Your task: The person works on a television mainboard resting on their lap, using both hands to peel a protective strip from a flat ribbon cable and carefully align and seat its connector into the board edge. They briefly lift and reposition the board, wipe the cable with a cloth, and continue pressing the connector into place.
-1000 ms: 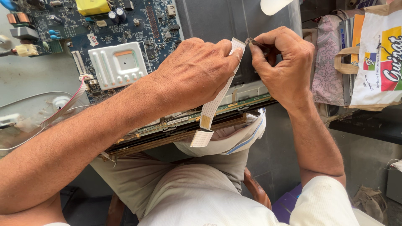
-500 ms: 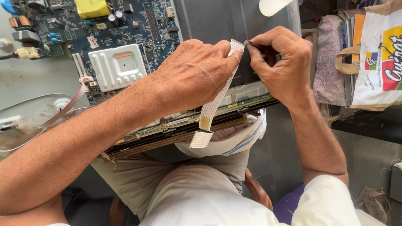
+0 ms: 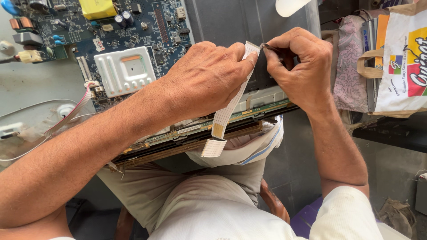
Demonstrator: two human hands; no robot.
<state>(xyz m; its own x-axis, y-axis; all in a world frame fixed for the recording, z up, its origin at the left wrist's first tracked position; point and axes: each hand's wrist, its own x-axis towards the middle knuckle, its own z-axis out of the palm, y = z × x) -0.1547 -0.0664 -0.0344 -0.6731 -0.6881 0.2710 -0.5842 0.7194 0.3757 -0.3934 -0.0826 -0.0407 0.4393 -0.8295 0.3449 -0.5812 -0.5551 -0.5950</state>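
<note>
1. Little has moved since the earlier frame: our left hand (image 3: 209,82) still pinches the flat white ribbon cable (image 3: 227,104) near its top end, over the grey metal back panel (image 3: 240,22).
2. Our right hand (image 3: 300,66) stays closed around a thin dark tool (image 3: 272,48) touching that cable end.
3. Pulling hard could crease or tear the ribbon.
4. A slip could scratch the blue circuit board (image 3: 147,31) nearby.

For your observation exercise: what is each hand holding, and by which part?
Left hand pinches the white flat ribbon cable near its upper end; right hand grips a thin dark tool.
</note>
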